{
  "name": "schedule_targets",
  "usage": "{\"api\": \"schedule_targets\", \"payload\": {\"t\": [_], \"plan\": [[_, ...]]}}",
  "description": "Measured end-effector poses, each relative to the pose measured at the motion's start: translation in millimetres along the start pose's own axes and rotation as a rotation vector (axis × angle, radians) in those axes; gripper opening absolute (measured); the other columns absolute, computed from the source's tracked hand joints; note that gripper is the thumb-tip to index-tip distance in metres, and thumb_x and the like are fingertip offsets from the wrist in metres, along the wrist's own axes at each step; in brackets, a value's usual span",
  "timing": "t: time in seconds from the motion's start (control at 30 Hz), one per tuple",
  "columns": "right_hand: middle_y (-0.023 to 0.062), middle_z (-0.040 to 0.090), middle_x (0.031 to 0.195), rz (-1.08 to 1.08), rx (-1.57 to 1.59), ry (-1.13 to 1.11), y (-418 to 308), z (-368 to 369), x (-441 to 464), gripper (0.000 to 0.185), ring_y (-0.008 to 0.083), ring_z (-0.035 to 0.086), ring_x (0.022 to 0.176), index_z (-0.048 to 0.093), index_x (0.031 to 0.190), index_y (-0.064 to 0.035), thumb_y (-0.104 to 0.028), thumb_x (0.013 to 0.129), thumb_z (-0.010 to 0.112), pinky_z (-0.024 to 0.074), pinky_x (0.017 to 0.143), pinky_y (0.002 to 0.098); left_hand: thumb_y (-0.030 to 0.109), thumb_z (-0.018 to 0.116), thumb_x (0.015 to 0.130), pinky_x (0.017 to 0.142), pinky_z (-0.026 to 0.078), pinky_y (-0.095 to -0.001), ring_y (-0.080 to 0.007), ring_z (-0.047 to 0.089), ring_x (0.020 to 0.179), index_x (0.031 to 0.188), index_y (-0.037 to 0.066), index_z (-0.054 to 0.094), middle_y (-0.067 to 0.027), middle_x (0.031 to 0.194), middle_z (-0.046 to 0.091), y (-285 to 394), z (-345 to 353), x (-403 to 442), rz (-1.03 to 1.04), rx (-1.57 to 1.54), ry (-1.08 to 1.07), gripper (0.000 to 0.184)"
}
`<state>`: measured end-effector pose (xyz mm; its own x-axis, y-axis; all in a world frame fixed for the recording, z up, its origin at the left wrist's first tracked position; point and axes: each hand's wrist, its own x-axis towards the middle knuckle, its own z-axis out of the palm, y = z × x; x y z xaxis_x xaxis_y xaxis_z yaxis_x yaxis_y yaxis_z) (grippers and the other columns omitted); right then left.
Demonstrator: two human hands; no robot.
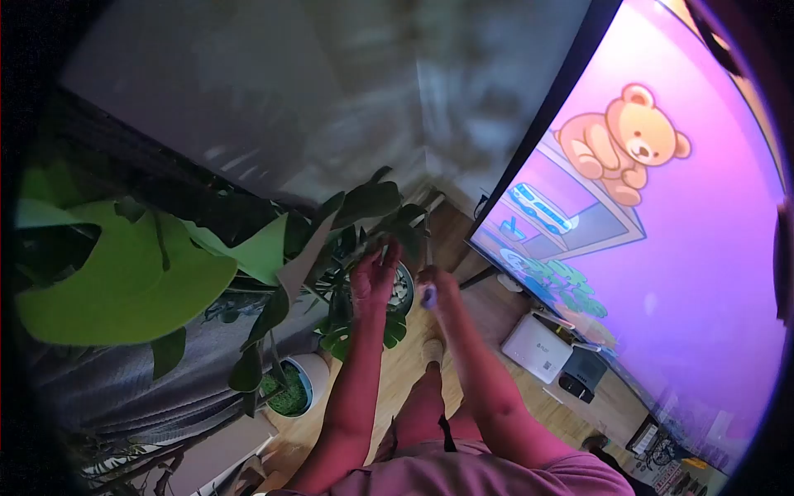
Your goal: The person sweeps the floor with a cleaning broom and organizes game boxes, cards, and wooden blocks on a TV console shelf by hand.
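Note:
My left hand [375, 277] reaches up beside the dark leaves of a tall houseplant [364, 202], its fingers stretched out and slightly apart. I cannot tell whether the fingertips touch a leaf. Just right of it, my right hand [438, 283] is closed around a thin stick-like tool [428, 298] with a pale purple end below the fist. The tool's narrow shaft points up towards the wall corner; its exact kind does not show. Below my hands stands the plant's round pot [404, 299], with pale pebbles on the soil, partly hidden by leaves and my left hand.
Large green leaves [124, 273] spread across the left. A white pot [310, 384] with low greenery stands on the wooden floor below. At right, a big lit television [662, 273] rises over a white box-shaped device [539, 347] and a black device [583, 372].

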<state>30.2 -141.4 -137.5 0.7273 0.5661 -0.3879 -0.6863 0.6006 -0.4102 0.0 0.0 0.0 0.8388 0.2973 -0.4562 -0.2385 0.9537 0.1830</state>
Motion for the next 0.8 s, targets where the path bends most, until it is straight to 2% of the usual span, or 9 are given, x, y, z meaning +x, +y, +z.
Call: {"api": "schedule_targets", "payload": {"t": [0.03,0.13,0.27,0.33,0.4,0.47,0.6,0.7,0.8], "plan": [[0.0039,0.043,0.057,0.044,-0.159,0.284,-27.4,91.6,-48.8,0.012,0.0129,0.041,0.046,0.045,0.086,-0.0036,-0.012,0.080,0.051,0.0359,0.044,0.0248,-0.014,0.057,0.063,0.101,0.032,-0.0526,-0.0346,0.041,0.117,0.116,0.003,0.048,-0.0170,0.119,0.049,2.1,-3.9,3.9,0.037,-0.059,-0.059,0.056],[0.0033,0.040,0.058,0.193,-0.069,0.343,-32.7,157.9,-121.0,0.007,0.0114,0.039,0.044,0.043,0.084,-0.0046,-0.007,0.081,0.049,0.0337,0.039,0.0227,-0.020,0.050,0.060,0.103,0.030,-0.0507,-0.0332,0.041,0.118,0.115,-0.001,0.048,-0.0173,0.120,0.049,19.0,-7.4,-9.1,0.034,-0.120,-0.074,0.059],[0.0041,0.041,0.061,0.345,0.253,0.281,-23.1,77.0,-105.2,0.011,0.0101,0.039,0.044,0.042,0.094,-0.0072,-0.003,0.084,0.044,0.0347,0.035,0.0228,-0.022,0.048,0.058,0.103,0.030,-0.0493,-0.0348,0.039,0.119,0.118,0.000,0.045,-0.0186,0.122,0.046,12.3,1.1,-1.9,0.046,-0.137,-0.141,0.064],[0.0035,0.041,0.061,0.310,0.235,0.318,-21.4,84.3,-97.5,0.011,0.0100,0.039,0.044,0.042,0.094,-0.0075,-0.004,0.085,0.044,0.0352,0.035,0.0232,-0.021,0.048,0.059,0.103,0.030,-0.0500,-0.0363,0.037,0.119,0.120,-0.002,0.042,-0.0207,0.122,0.044,12.0,-1.6,-1.4,0.092,-0.121,-0.153,0.065],[0.0029,0.041,0.060,0.274,0.217,0.343,-16.3,109.4,-98.3,0.010,0.0098,0.040,0.044,0.042,0.095,-0.0078,-0.005,0.085,0.044,0.0357,0.036,0.0236,-0.021,0.050,0.059,0.102,0.032,-0.0479,-0.0321,0.041,0.118,0.116,0.004,0.050,-0.0148,0.121,0.049,12.9,-3.7,2.9,0.002,-0.084,-0.144,0.062],[0.0021,0.042,0.060,0.098,-0.242,0.414,-14.7,152.0,-117.8,0.010,0.0108,0.042,0.044,0.045,0.096,-0.0069,-0.006,0.086,0.044,0.0362,0.036,0.0237,-0.018,0.053,0.061,0.101,0.033,-0.0485,-0.0323,0.042,0.116,0.114,0.004,0.051,-0.0148,0.121,0.050,8.4,-16.8,8.6,0.012,-0.110,-0.100,0.058],[0.0019,0.044,0.061,0.145,-0.067,0.509,1.3,101.9,-103.3,0.022,0.0130,0.043,0.043,0.043,0.108,-0.0095,-0.005,0.086,0.042,0.0366,0.036,0.0258,-0.022,0.048,0.060,0.103,0.031,-0.0489,-0.0372,0.038,0.119,0.119,-0.004,0.041,-0.0217,0.121,0.045,-1.4,-5.5,-0.5,0.037,-0.223,-0.091,0.063],[0.0016,0.045,0.062,0.111,-0.207,0.689,18.8,105.2,-99.7,0.025,0.0133,0.044,0.043,0.042,0.110,-0.0109,-0.004,0.086,0.042,0.0360,0.035,0.0258,-0.022,0.049,0.061,0.104,0.030,-0.0467,-0.0365,0.038,0.119,0.119,-0.006,0.041,-0.0222,0.123,0.044,7.2,-11.3,2.8,-0.034,-0.279,-0.032,0.060],[0.0017,0.043,0.058,0.048,-0.389,0.513,47.4,110.3,-94.5,0.016,0.0140,0.043,0.042,0.042,0.105,-0.0104,-0.011,0.089,0.038,0.0354,0.035,0.0276,-0.023,0.048,0.063,0.103,0.032,-0.0472,-0.0358,0.039,0.118,0.118,-0.005,0.043,-0.0225,0.122,0.044,8.2,-11.7,1.9,-0.189,-0.424,-0.024,0.059]]}}
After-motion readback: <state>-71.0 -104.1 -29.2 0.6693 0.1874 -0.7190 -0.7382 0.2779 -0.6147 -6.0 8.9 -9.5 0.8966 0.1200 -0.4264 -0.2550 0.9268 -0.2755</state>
